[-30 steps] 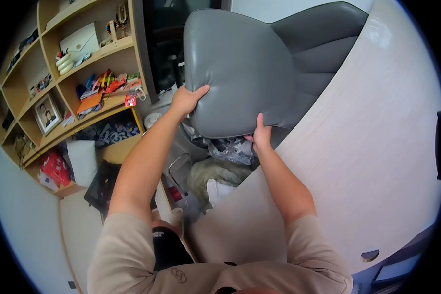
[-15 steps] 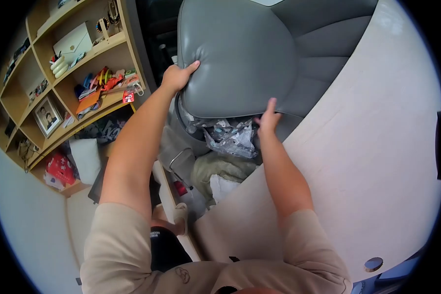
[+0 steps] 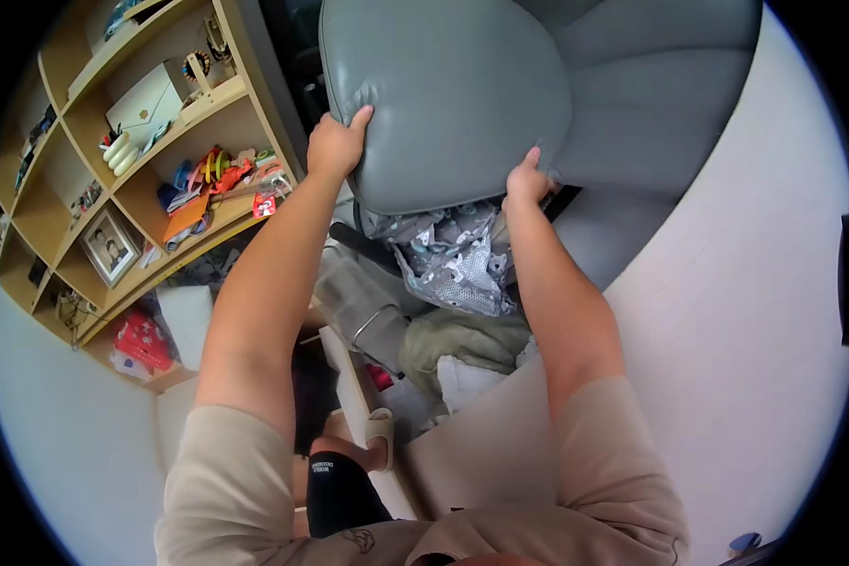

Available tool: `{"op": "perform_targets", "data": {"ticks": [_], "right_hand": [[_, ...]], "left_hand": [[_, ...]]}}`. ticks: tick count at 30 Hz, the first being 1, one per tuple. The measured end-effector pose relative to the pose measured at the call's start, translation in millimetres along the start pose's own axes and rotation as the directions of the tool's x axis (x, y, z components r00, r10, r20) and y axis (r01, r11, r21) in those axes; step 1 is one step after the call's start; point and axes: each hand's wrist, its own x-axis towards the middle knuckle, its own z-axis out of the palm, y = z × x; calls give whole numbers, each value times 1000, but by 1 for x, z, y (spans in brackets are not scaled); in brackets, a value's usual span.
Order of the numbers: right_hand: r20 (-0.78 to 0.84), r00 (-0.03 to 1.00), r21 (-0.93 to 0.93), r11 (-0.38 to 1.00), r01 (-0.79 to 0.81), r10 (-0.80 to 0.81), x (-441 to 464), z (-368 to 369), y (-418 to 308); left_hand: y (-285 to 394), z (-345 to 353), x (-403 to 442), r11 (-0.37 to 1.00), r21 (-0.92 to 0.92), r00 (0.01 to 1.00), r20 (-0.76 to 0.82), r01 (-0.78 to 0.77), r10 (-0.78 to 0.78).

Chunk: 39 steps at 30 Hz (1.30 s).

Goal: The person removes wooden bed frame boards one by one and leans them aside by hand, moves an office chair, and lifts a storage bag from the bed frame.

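Your left grip (image 3: 338,146) is closed over the side edge of the gray chair (image 3: 443,104), thumb pressed on top of the seat and dimpling its cover, fingers out of sight past the edge. Your right grip (image 3: 530,179) is clasped on the seat's near edge, thumb up against the cushion; you can't see most of its fingers. Nearest you, below both arms, are your beige sleeve (image 3: 226,472), the black cloth (image 3: 344,495) with white lettering on your leg, and a pale slipper (image 3: 380,439) just beside a wooden board (image 3: 358,396). On your right spreads the pale tabletop (image 3: 717,330). Between your arms a white cloth (image 3: 467,382) lies against an olive cloth (image 3: 457,344), with a translucent container (image 3: 358,292) to their left. Farther up, patterned gray fabric (image 3: 457,269) hangs right below the seat. Beyond it the chair fills the top, seat between your hands, backrest to the right. Off to your left stands the wooden shelf unit (image 3: 255,85), holding a framed photo (image 3: 110,247) and a white envelope-shaped item (image 3: 146,108).
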Motion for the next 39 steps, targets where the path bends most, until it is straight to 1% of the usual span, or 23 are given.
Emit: {"op": "perform_targets", "data": {"ticks": [2, 5, 6, 9, 10, 12, 13, 14, 17, 18, 20, 21, 22, 23, 24, 25, 26, 29, 30, 33, 34, 36, 39], "right_hand": [[-62, 994, -54, 995, 89, -92, 10, -8, 8], [-46, 997, 28, 997, 67, -65, -4, 4, -6], [-86, 989, 15, 993, 118, -117, 6, 12, 2], [-21, 979, -75, 977, 199, -201, 8, 12, 3], [-11, 975, -175, 961, 216, -222, 14, 14, 5], [103, 963, -394, 879, 270, -250, 31, 13, 6], [161, 954, -493, 817, 299, -252, 41, 9, 10], [191, 935, -503, 788, 355, -299, 49, 6, 16], [294, 909, -609, 676, 415, -294, 50, -4, 4], [304, 921, -597, 704, 384, -244, 47, -6, -3], [271, 872, -335, 809, 483, -409, 27, -20, -4], [241, 842, -196, 825, 530, -483, 23, -25, -4], [96, 872, -22, 875, 483, -479, 29, -35, -3], [3, 882, 122, 876, 467, -470, 23, -40, -12], [-85, 892, 260, 854, 450, -444, 18, -44, -23], [-167, 899, 397, 807, 437, -405, 5, -46, -40], [-244, 935, 328, 886, 328, -257, -21, -45, -62], [-104, 899, 167, 883, 438, -426, -3, -48, -48], [-77, 858, -36, 861, 507, -508, 1, -54, -44], [-15, 828, 132, 819, 558, -561, 30, -58, -34], [-118, 810, 251, 773, 583, -574, 18, -58, -49], [-330, 779, 457, 632, 626, -533, -19, -71, -95], [-381, 700, 337, 614, 714, -604, -22, -77, -107]], "left_hand": [[10, 14, -11, 995, 91, 996, -78, -42, 49], [23, 10, 0, 970, 239, 976, -198, -44, 93], [25, 8, 0, 973, 222, 976, -191, -56, 100], [22, 3, -9, 917, 341, 915, -263, -209, 306], [17, 4, -12, 834, 422, 827, -273, -356, 491], [29, -5, -37, 547, 731, 745, -80, -408, 662], [44, -7, -55, 530, 637, 756, 132, -560, 641], [51, -1, -74, 498, 571, 739, 333, -652, 586], [56, -7, -109, 469, 566, 729, 436, -678, 528], [56, -4, -110, 434, 605, 736, 443, -667, 512], [52, 3, -107, 356, 683, 753, 455, -637, 476], [51, 3, -102, 345, 687, 748, 453, -640, 485], [50, 6, -102, 329, 693, 743, 453, -641, 493], [53, 3, -99, 322, 698, 741, 451, -640, 497], [58, -3, -94, 320, 676, 734, 508, -664, 450], [59, -3, -92, 328, 665, 730, 515, -671, 449], [58, -3, -91, 331, 656, 725, 526, -678, 444], [59, -13, -81, 345, 645, 726, 534, -682, 434], [59, -11, -84, 356, 630, 719, 548, -691, 427], [51, -10, -83, 378, 607, 708, 511, -699, 488], [49, -11, -83, 372, 611, 705, 503, -699, 500], [49, -15, -80, 382, 613, 714, 498, -692, 492], [50, -8, -88, 380, 611, 711, 505, -695, 488]]}}
